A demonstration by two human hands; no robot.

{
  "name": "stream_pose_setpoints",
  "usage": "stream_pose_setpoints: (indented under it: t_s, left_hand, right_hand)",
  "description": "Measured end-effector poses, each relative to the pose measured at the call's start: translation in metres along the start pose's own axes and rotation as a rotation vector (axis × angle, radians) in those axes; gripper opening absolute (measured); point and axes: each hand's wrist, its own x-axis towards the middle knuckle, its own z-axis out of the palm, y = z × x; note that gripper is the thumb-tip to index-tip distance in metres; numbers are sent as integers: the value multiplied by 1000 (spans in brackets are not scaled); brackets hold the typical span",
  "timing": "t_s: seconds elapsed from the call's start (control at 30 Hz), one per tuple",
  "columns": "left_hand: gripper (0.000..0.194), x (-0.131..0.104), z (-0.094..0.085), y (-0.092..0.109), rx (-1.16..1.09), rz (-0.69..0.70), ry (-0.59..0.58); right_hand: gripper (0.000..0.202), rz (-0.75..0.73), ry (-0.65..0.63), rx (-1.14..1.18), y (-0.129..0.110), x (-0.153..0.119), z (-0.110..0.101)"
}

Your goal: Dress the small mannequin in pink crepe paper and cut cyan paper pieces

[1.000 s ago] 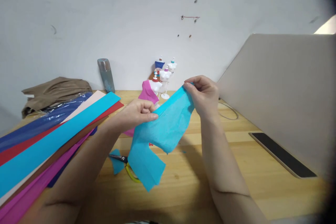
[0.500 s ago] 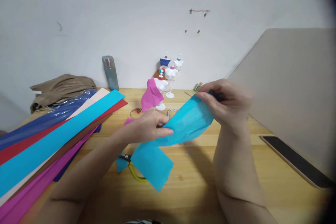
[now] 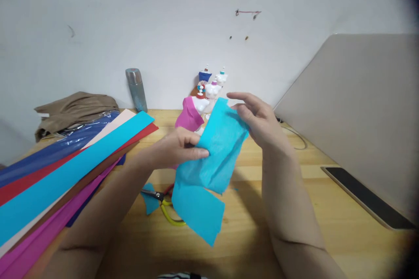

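A wrinkled piece of blue crepe paper (image 3: 222, 152) hangs over the middle of the table, one flap folded down lower. My left hand (image 3: 178, 148) is closed on its left edge, thumb in front and fingers partly hidden behind. At its upper right edge, my right hand (image 3: 258, 117) has the thumb against the paper and the index finger lifted away; its other fingers are partly hidden. Below lie scissors (image 3: 160, 196) with yellow and red handles, across a blue scrap (image 3: 151, 205). Behind the paper stands a small white mannequin bust (image 3: 200, 103) draped in pink (image 3: 189, 114).
Long coloured strips (image 3: 81, 161) fan out at the left, near brown cloth (image 3: 78, 107). A metal flask (image 3: 136, 91) and several small busts (image 3: 212, 89) stand by the wall. A phone (image 3: 363, 196) lies at the right before a grey panel (image 3: 366, 109).
My right hand has moved left and slightly up, nearer my left hand, and its index finger has lifted. The blue paper now hangs more upright, its lower flap shifted right.
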Motion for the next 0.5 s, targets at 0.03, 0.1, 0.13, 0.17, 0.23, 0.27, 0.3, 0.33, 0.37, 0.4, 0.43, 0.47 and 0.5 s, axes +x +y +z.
stream_pose_setpoints:
  t_s: [0.03,0.1,0.13,0.17,0.23,0.27,0.3,0.33,0.37,0.4,0.43,0.47,0.5]
  left_hand:
    - [28,1,-3,-2,-28,-12,7]
    - [24,2,-9,-4,-42,-8,-19]
    - [24,1,-12,-4,-51,-6,2]
    - [24,0,-14,-4,-57,-7,28]
    - [24,-1,-16,-3,-63,-11,74]
    - [24,-2,-17,-3,-64,-16,86]
    - [24,-3,-17,-2,-67,-20,95]
    - [23,-3,-17,-2,-72,-24,100]
    - [24,-3,-17,-3,-80,-28,101]
    - [24,-3,-17,-3,-90,-30,100]
    - [25,-3,-17,-4,-99,-33,99]
    - [26,-2,-17,-5,-109,-33,100]
    - [26,-2,-17,-6,-119,-35,100]
  right_hand:
    - [44,24,-13,58,2,0,-2]
    - [53,73,-39,184,5,1,-4]
    - [59,86,-44,232,5,0,-4]
    - [64,87,-44,263,5,0,-3]
    - [79,59,-64,277,4,-2,1]
    - [87,36,-85,271,3,-4,4]
    - [94,8,-101,261,2,-6,8]
    - [100,-21,-108,247,0,-8,11]
    - [103,-51,-103,227,-2,-10,14]
    - [103,-77,-84,203,-4,-11,16]
    - [101,-97,-55,178,-5,-13,18]
    - [98,-110,-26,152,-6,-14,19]
    - [95,-117,0,128,-7,-15,20]
